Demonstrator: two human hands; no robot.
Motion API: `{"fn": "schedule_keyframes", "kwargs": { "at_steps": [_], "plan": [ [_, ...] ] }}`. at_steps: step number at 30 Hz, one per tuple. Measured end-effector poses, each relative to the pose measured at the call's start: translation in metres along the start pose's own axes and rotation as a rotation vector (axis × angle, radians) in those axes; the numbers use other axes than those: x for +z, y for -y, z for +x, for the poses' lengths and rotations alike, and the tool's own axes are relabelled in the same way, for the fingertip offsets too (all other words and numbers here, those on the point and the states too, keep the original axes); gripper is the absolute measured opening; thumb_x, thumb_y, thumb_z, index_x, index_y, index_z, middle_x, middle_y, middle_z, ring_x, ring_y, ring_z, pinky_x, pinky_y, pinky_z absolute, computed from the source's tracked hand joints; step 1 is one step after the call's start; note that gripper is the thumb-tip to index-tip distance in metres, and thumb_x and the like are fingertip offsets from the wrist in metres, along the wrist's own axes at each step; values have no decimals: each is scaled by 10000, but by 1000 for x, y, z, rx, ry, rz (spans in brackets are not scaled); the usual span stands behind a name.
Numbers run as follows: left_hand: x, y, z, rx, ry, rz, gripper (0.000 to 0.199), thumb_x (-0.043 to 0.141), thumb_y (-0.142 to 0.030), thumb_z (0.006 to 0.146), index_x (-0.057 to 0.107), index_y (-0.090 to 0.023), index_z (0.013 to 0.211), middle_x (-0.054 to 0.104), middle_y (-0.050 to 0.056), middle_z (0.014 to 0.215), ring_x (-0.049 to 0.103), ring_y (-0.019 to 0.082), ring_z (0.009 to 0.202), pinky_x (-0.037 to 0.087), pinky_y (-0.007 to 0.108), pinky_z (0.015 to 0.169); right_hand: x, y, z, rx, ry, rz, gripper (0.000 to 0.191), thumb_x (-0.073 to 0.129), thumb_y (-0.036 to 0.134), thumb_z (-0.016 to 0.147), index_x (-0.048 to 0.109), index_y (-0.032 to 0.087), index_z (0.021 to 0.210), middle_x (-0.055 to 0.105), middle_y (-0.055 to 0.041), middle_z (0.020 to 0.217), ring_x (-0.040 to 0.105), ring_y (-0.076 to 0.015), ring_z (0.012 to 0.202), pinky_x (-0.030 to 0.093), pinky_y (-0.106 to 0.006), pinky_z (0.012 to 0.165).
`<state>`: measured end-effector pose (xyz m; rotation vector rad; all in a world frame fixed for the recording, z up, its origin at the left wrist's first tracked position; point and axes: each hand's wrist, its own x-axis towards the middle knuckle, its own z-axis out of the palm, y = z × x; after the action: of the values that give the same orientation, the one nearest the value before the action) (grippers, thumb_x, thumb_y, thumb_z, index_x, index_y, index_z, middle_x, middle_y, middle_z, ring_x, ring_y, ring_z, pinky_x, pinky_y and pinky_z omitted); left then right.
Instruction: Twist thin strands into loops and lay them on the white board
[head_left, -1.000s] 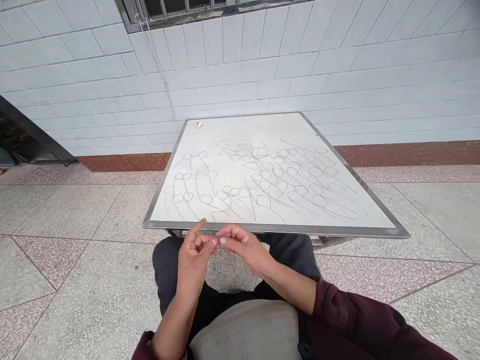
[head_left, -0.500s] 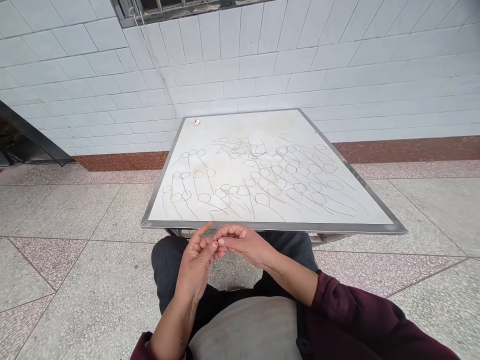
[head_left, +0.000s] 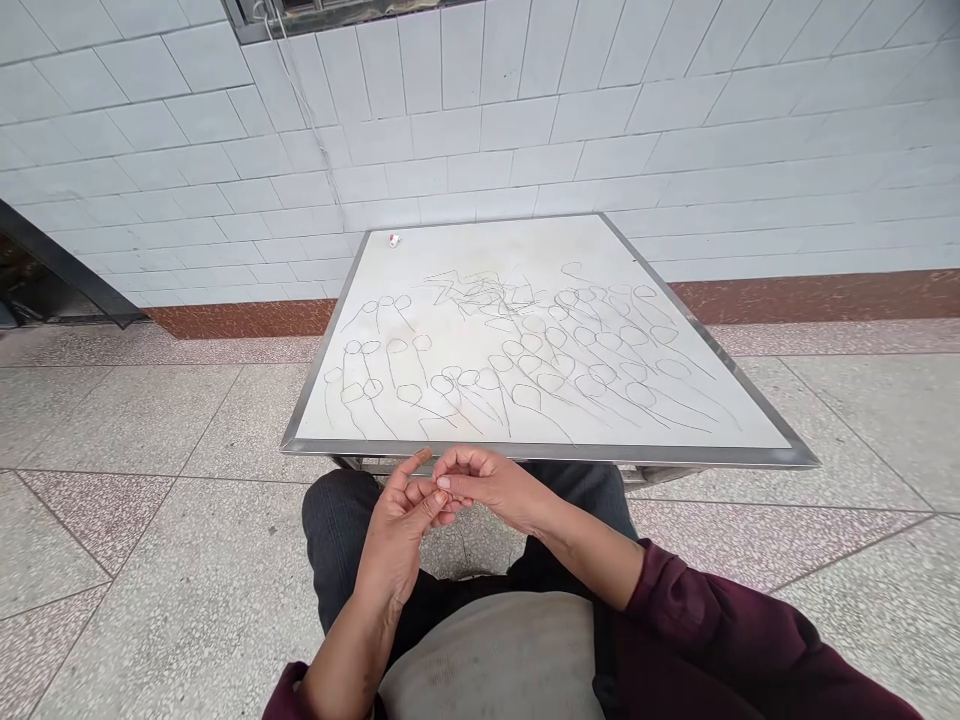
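Observation:
Just in front of the table's near edge, my left hand [head_left: 401, 515] and my right hand [head_left: 484, 485] meet with their fingertips pinched together. A thin wire, barely visible, is held between them. The left thumb presses near the right fingertips, while one left finger sticks up and away. On the white table [head_left: 442, 236] lie several thin wires with a round loop and a long tail [head_left: 409, 393], spread along the left, front and right. A tangle of bent wires [head_left: 480, 292] lies toward the back middle.
A small red and white object [head_left: 394, 240] sits at the table's back left corner. Grey metal edging [head_left: 555, 453] frames the top. Behind stands a white tiled wall [head_left: 465, 130], with a cord [head_left: 304, 105] hanging down it. My knees are under the front edge.
My fingertips have shifted slightly to the right and closer together. The wire loop visible above the fingers earlier is now hard to see. The wires on the table look unchanged.

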<state>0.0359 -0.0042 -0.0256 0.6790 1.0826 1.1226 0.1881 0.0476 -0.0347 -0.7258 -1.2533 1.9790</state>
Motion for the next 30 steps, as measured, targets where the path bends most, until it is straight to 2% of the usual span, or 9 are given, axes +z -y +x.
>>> {"fn": "schedule_keyframes", "kwargs": {
  "at_steps": [8, 12, 18, 24, 30],
  "plan": [
    [0, 4, -1, -49, 52, -86, 591, 758, -228, 765, 517, -205, 1304, 669, -10, 748, 604, 95, 696, 390, 194, 609, 1, 9, -2, -33, 48, -73, 192, 664, 343, 845, 588, 166, 845, 598, 30, 680, 554, -90, 592, 413, -238, 588],
    [3, 3, -3, -26, 66, -145, 604, 751, -201, 765, 518, -226, 1322, 650, -29, 710, 597, 95, 699, 404, 212, 695, 4, 10, -4, -40, 34, -71, 192, 668, 347, 840, 588, 173, 840, 600, 28, 678, 563, -99, 599, 425, -254, 609],
    [8, 3, -5, 55, 66, -219, 620, 754, -154, 740, 539, -258, 1312, 576, -71, 641, 565, 82, 678, 408, 233, 795, 12, 3, -5, -98, -28, 18, 192, 681, 349, 827, 577, 188, 824, 572, 35, 685, 526, -99, 609, 427, -267, 624],
    [8, 6, -6, 97, 97, -171, 598, 737, -150, 752, 543, -258, 1308, 601, -60, 672, 562, 97, 692, 393, 260, 837, 13, 0, -4, -118, -133, 64, 203, 717, 355, 788, 596, 194, 811, 522, 42, 697, 437, -83, 576, 360, -253, 575],
    [7, 12, -12, 91, 100, -131, 561, 729, -168, 768, 554, -250, 1294, 591, -48, 691, 533, 99, 690, 378, 236, 772, 8, 5, 0, -91, -266, 144, 260, 764, 372, 723, 592, 191, 796, 480, 49, 684, 358, -78, 563, 288, -251, 552]
  ]
}}
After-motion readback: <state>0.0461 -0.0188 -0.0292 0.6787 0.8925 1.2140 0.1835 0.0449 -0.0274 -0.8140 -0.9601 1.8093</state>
